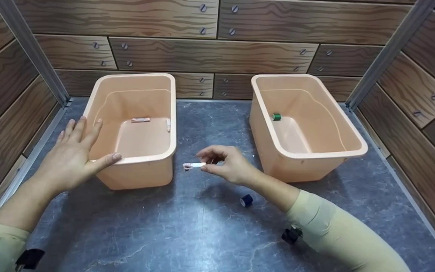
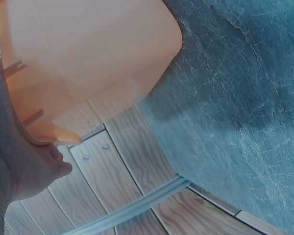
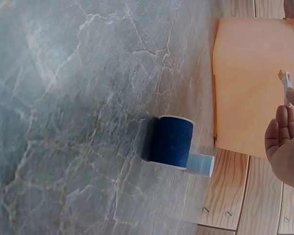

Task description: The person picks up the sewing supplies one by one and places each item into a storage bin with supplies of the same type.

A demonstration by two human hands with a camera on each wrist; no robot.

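My left hand (image 1: 68, 158) spreads over the near left corner of the left peach bin (image 1: 138, 160), its thumb lying along the front rim. Between the bins, above the tabletop, my right hand (image 1: 227, 164) pinches one end of a slim whitish thread skein (image 1: 193, 166). Its looped free end points left. Inside the left bin lie a reddish skein (image 1: 140, 119) and a pale one (image 1: 168, 125). A navy thread spool (image 1: 246, 200) rests on the table below my right wrist; a light blue spool (image 3: 201, 165) shows behind it in the right wrist view.
The right peach bin (image 1: 312, 155) holds a green spool (image 1: 276, 117) near its left wall. Wood-patterned panels (image 1: 210, 54) enclose the blue-grey marbled tabletop (image 1: 187, 226) at the back and both sides. Metal corner posts (image 1: 32, 53) stand at the back.
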